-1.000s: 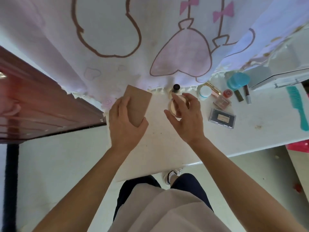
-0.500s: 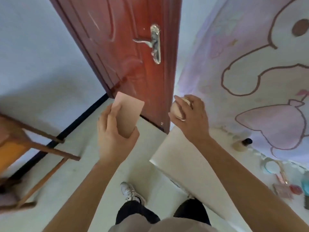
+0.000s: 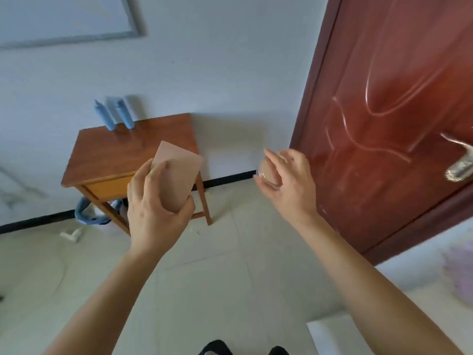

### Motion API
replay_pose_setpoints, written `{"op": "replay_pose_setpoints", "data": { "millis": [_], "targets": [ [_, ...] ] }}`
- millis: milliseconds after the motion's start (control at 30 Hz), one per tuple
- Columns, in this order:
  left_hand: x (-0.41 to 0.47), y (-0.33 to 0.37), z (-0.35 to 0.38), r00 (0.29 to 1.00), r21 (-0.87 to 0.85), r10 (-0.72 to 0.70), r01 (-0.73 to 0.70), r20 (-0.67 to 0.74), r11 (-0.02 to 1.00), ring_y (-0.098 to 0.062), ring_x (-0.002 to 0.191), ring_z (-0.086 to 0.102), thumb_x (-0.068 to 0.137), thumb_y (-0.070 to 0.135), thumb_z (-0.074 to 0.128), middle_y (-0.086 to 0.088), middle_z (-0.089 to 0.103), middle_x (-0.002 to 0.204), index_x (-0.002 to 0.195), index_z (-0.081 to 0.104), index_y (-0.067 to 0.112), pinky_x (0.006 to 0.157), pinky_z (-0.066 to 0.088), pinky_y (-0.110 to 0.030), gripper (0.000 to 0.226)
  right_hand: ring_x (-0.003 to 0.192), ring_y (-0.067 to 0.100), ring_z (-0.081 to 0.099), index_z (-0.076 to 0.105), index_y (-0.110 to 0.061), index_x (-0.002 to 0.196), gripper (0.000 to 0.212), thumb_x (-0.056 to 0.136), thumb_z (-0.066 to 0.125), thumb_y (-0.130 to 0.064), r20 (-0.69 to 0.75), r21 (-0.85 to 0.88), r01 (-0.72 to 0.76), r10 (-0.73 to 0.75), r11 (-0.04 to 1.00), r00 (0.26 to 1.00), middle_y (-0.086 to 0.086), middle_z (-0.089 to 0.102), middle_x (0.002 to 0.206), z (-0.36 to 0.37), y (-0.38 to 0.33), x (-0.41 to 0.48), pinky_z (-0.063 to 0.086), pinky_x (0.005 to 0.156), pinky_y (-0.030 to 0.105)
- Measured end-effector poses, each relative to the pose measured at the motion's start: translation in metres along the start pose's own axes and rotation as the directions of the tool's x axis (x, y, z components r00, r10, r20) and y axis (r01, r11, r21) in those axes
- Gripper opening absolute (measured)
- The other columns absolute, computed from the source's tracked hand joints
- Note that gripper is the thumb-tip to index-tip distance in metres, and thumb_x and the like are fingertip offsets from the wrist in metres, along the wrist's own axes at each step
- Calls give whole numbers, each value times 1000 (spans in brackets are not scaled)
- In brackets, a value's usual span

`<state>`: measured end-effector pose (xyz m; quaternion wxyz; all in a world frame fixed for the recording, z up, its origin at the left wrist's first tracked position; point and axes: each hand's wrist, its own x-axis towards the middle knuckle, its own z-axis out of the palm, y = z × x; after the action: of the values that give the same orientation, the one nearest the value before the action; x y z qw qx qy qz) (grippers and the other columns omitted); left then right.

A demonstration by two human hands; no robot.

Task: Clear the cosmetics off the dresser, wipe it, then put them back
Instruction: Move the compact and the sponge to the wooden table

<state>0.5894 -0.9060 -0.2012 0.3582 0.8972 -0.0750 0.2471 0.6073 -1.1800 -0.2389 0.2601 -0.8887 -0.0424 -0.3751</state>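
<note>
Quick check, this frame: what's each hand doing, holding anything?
Left hand: fingers grip a flat pink rectangular case.
Right hand: fingers curl around a small round compact.

Wooden side table (image 3: pixel 115 155) against wall, red door (image 3: pixel 384 98) to its right.

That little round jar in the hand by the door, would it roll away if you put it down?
Probably not if set flat: the round jar looks squat, like a disc. On its edge it would likely roll. Its rim looks glassy, so it may be slippery and breakable.
</note>
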Motion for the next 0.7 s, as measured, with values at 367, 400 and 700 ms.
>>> {"op": "replay_pose_setpoints", "data": {
  "millis": [367,400,700],
  "targets": [
    [94,-169,-40,986,78,-158,162,-52,984,-25,132,36,72,22,80,-3,37,147,139,45,25,90,43,-40,76,108,20,56,63,-26,128,56,77,80,-42,223,116,154,-177,981,959,3,52,121,201,-104,67,50,76,26],
    [102,-181,-35,984,84,-170,174,-53,981,-25,132,36,72,22,81,-3,37,147,139,45,25,90,43,-40,76,107,21,56,64,-25,128,56,77,80,-42,230,130,156,-183,979,956,3,52,121,217,-104,75,50,76,27],
    [243,-273,25,955,186,-283,295,-90,937,-22,131,35,73,27,80,0,37,147,139,46,26,91,39,-36,75,110,21,55,64,-23,128,54,80,74,-44,307,229,152,-220,961,926,4,53,123,391,-79,195,56,77,33]
  ]
}}
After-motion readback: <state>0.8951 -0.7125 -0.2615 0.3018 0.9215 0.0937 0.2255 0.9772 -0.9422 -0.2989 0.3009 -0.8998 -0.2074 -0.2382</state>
